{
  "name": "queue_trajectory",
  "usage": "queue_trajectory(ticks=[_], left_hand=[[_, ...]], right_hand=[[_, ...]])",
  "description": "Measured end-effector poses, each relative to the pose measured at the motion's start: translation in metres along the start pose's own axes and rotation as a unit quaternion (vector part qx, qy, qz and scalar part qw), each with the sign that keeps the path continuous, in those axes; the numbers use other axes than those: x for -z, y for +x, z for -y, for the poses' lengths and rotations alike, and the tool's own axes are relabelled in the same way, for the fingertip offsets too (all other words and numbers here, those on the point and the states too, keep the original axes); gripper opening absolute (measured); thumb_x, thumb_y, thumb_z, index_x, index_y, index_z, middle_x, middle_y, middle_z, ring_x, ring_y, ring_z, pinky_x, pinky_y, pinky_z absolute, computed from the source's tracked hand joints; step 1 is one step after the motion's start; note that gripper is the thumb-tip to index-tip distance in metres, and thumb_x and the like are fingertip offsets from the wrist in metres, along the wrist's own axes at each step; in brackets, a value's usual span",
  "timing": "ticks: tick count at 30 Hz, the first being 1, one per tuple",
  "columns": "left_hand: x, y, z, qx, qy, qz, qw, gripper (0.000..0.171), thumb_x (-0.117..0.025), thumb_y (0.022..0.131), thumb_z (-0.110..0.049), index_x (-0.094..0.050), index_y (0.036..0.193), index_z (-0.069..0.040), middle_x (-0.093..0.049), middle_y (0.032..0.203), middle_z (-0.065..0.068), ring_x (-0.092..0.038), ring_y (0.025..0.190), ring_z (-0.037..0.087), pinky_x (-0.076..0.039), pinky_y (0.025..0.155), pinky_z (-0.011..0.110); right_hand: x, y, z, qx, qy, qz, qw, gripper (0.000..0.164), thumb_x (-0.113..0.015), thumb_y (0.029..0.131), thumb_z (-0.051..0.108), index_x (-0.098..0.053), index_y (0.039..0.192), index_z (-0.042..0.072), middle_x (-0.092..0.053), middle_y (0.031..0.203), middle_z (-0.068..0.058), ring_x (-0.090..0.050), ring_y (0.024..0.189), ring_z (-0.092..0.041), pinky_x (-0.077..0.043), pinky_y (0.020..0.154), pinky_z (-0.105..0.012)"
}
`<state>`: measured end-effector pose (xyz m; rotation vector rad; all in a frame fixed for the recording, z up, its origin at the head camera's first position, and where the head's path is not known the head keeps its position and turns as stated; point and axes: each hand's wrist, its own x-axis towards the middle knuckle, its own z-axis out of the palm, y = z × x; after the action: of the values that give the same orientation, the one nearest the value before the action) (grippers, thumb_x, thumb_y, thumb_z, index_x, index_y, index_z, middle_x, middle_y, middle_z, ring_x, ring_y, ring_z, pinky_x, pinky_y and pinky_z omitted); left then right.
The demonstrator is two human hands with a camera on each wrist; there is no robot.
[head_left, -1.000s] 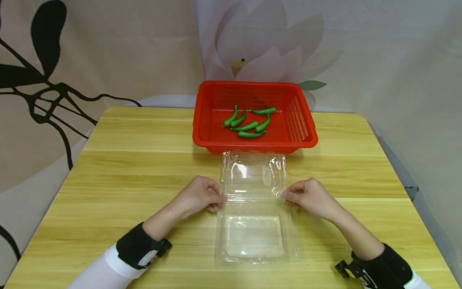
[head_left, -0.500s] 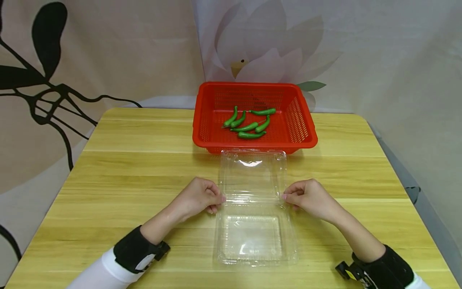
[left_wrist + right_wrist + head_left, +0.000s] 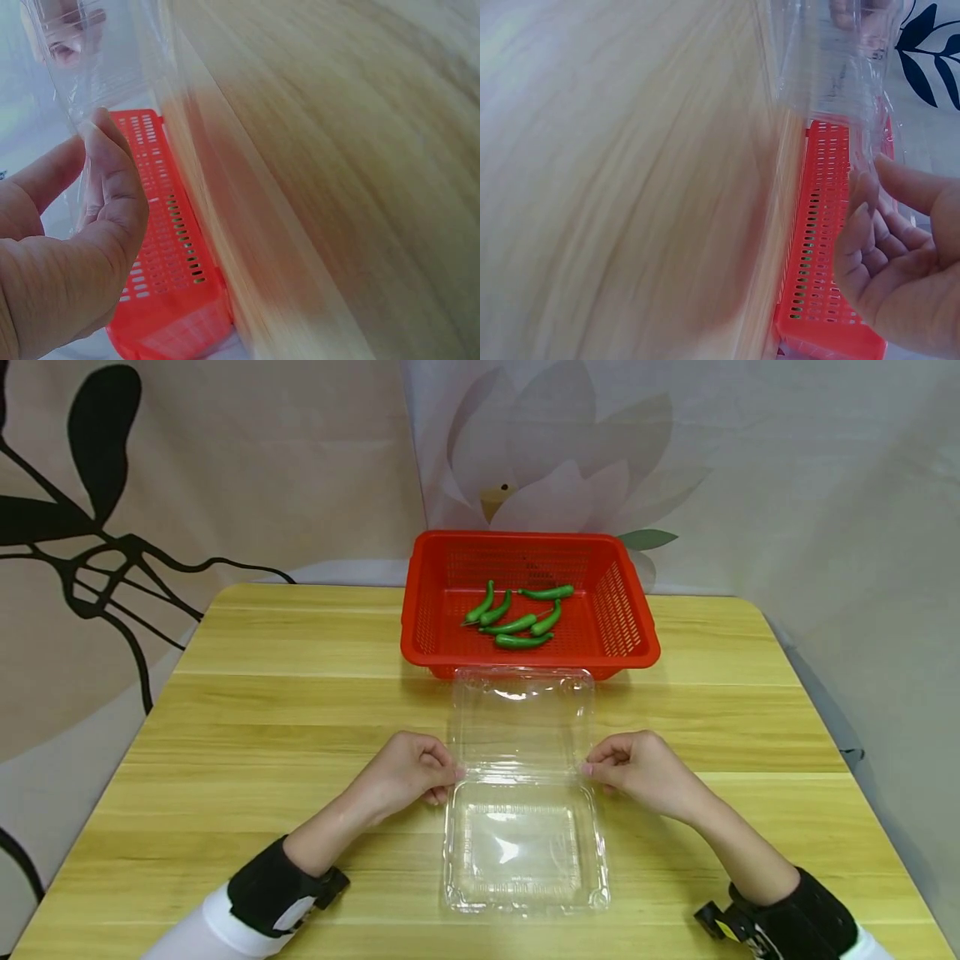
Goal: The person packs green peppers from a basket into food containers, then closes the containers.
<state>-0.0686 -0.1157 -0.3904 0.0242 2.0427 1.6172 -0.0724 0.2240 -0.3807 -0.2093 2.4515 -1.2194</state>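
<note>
Left hand (image 3: 423, 768): thumb and fingertips pinched one side edge of the clear container (image 3: 525, 852), beside its hinge.
Right hand (image 3: 637, 768): pinched the opposite edge, level with the left.
Clear container: lay open between both pinches, gripped at the hinge line probably to balance its halves.
Red basket (image 3: 532, 662): stood just beyond the grip; from where I watched, the far half overlapped its front rim.
Green peppers (image 3: 523, 642): lay inside, farther off, seemingly corralled by its walls.

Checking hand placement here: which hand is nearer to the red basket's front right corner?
Right. In the head view, the right hand is below that corner of the red basket; the left hand is farther off, below its left part.
</note>
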Motion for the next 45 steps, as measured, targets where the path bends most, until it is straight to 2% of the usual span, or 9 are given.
queue_trajectory(ticks=[8, 12, 16, 22, 27, 32, 38, 45], left_hand=[[0.0, 0.002, 0.0, -0.005, -0.019, -0.03, 0.9994, 0.015, -0.08, 0.092, -0.004, -0.067, 0.087, 0.002, -0.07, 0.074, 0.011, -0.062, 0.064, 0.018, -0.057, 0.062, 0.028], [0.0, 0.003, 0.0, -0.008, -0.038, -0.042, 0.9984, 0.018, -0.08, 0.09, 0.0, -0.062, 0.088, 0.003, -0.069, 0.071, 0.01, -0.063, 0.063, 0.017, -0.058, 0.062, 0.027], [0.002, 0.004, 0.001, -0.015, -0.046, -0.056, 0.9972, 0.02, -0.08, 0.09, 0.003, -0.06, 0.092, 0.004, -0.072, 0.076, 0.016, -0.064, 0.063, 0.018, -0.059, 0.063, 0.027], [0.007, 0.005, -0.001, -0.005, -0.049, -0.078, 0.9957, 0.022, -0.08, 0.09, 0.003, -0.058, 0.096, 0.004, -0.075, 0.088, 0.022, -0.066, 0.064, 0.019, -0.061, 0.066, 0.029], [0.011, 0.006, 0.001, -0.004, -0.049, -0.093, 0.9944, 0.022, -0.079, 0.091, 0.004, -0.057, 0.097, 0.004, -0.076, 0.092, 0.024, -0.068, 0.065, 0.019, -0.061, 0.067, 0.03], [0.016, 0.007, 0.0, -0.006, -0.051, -0.104, 0.9933, 0.024, -0.079, 0.09, 0.004, -0.057, 0.099, 0.005, -0.076, 0.092, 0.022, -0.069, 0.068, 0.019, -0.062, 0.069, 0.033], [0.021, 0.006, 0.001, -0.015, -0.055, -0.112, 0.9921, 0.024, -0.079, 0.09, 0.005, -0.056, 0.099, 0.005, -0.076, 0.092, 0.022, -0.071, 0.073, 0.022, -0.063, 0.07, 0.034], [0.026, 0.004, 0.001, -0.02, -0.055, -0.12, 0.991, 0.024, -0.08, 0.09, 0.004, -0.057, 0.099, 0.005, -0.076, 0.092, 0.02, -0.072, 0.075, 0.023, -0.064, 0.072, 0.034]], right_hand=[[0.0, 0.007, 0.002, 0.015, -0.002, -0.014, 1.0, 0.014, -0.079, 0.095, 0.017, -0.076, 0.098, 0.004, -0.071, 0.078, -0.007, -0.064, 0.069, -0.024, -0.049, 0.056, -0.024], [-0.002, 0.012, 0.004, 0.017, 0.003, -0.02, 1.0, 0.014, -0.079, 0.095, 0.017, -0.077, 0.1, 0.004, -0.073, 0.082, -0.005, -0.067, 0.072, -0.026, -0.052, 0.058, -0.025], [-0.003, 0.017, 0.004, 0.019, 0.009, -0.023, 1.0, 0.015, -0.078, 0.095, 0.015, -0.076, 0.103, 0.002, -0.074, 0.084, -0.005, -0.07, 0.075, -0.025, -0.058, 0.063, -0.027], [-0.006, 0.024, 0.007, 0.026, 0.027, -0.027, 0.999, 0.025, -0.076, 0.097, 0.014, -0.072, 0.114, -0.004, -0.073, 0.09, -0.008, -0.071, 0.079, -0.028, -0.062, 0.067, -0.032], [-0.008, 0.028, 0.011, 0.032, 0.041, -0.024, 0.998, 0.035, -0.076, 0.098, 0.013, -0.067, 0.125, -0.007, -0.072, 0.091, -0.009, -0.071, 0.08, -0.033, -0.061, 0.067, -0.03], [-0.01, 0.032, 0.017, 0.047, 0.046, -0.02, 0.998, 0.042, -0.074, 0.099, 0.012, -0.063, 0.133, -0.009, -0.072, 0.093, -0.01, -0.072, 0.081, -0.031, -0.061, 0.069, -0.03], [-0.013, 0.036, 0.021, 0.047, 0.069, -0.012, 0.996, 0.046, -0.073, 0.1, 0.011, -0.059, 0.138, -0.01, -0.072, 0.1, -0.016, -0.073, 0.087, -0.03, -0.064, 0.075, -0.037], [-0.016, 0.04, 0.024, 0.052, 0.062, -0.016, 0.997, 0.047, -0.072, 0.1, 0.012, -0.058, 0.139, -0.01, -0.072, 0.103, -0.017, -0.072, 0.089, -0.031, -0.063, 0.076, -0.04]])
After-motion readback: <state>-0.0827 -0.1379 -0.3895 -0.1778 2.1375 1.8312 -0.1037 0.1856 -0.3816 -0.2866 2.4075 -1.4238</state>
